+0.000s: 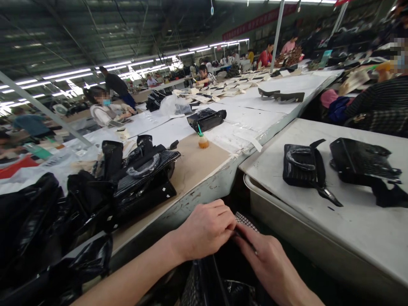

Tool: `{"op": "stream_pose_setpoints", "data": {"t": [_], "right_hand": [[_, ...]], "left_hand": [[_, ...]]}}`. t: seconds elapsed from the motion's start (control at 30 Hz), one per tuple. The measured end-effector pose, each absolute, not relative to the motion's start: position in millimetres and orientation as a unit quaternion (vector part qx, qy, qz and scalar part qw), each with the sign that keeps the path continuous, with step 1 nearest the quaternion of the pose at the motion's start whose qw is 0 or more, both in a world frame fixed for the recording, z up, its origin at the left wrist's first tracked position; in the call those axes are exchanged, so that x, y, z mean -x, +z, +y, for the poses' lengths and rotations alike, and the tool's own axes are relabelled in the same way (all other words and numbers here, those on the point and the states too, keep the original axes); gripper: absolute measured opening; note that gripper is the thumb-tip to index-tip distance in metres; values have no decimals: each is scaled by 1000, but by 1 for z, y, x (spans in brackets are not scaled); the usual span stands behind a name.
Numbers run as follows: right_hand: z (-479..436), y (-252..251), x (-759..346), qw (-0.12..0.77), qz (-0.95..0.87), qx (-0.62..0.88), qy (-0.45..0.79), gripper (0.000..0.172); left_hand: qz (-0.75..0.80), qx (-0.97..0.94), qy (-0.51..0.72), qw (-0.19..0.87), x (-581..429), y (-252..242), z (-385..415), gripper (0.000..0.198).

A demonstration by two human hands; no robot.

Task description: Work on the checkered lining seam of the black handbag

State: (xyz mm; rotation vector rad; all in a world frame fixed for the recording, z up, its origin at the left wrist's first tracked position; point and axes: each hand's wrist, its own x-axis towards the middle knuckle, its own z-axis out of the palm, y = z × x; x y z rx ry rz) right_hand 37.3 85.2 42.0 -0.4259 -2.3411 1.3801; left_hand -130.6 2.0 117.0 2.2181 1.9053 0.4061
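Observation:
My left hand [204,229] is curled closed below the table edge, its fingers pinching a dark thin piece against a black glossy bag [219,280] in my lap. My right hand [267,263] lies beside it with fingers pressed on the same bag and on a small black-and-white checked lining [247,221]. What the fingertips pinch is partly hidden.
A pile of black glossy bags [134,174] and bag parts sits on the brown-topped table [197,161] at left. A small orange glue bottle [203,140] stands further back. Two black bags [302,165] [360,159] lie on the white table at right. Other people work at the long tables behind.

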Motion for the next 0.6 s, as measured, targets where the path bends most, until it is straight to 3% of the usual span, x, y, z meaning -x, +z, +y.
{"op": "stream_pose_setpoints", "data": {"t": [0.5,0.6], "right_hand": [[73,35,-33,252,-863,170,403,39],[73,36,-32,251,-868,170,393,41]], "left_hand": [[703,-684,176,90,136,121,-19,23],[699,-689,178,69,137,121,-19,18]]}}
